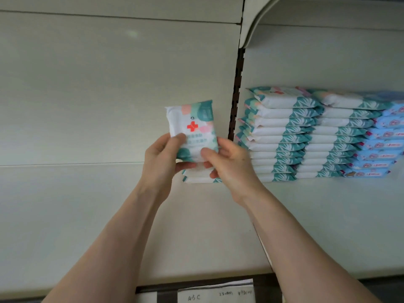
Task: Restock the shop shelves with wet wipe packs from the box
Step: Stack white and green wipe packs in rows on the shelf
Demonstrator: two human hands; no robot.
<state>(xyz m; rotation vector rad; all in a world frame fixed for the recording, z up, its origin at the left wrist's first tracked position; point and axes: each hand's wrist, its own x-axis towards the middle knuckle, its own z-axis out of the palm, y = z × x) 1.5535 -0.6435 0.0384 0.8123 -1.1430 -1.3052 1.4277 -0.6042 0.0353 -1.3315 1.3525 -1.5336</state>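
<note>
A white and teal wet wipe pack point(192, 125) with a red cross stands upright above the left shelf bay. My left hand point(162, 159) grips its lower left edge, thumb on the front. My right hand point(227, 165) grips its lower right edge. Below my hands two flat packs point(197, 177) lie stacked on the cream shelf point(87, 204); whether my hands also hold them I cannot tell. The box is out of view.
In the right bay stand two tall stacks of teal packs point(282, 136) point(341, 138) and a stack of blue packs point(380, 145). A slotted brown upright point(236, 92) divides the bays. A paper label point(216, 291) hangs at the shelf's front edge. An upper shelf bracket point(255, 20) overhangs.
</note>
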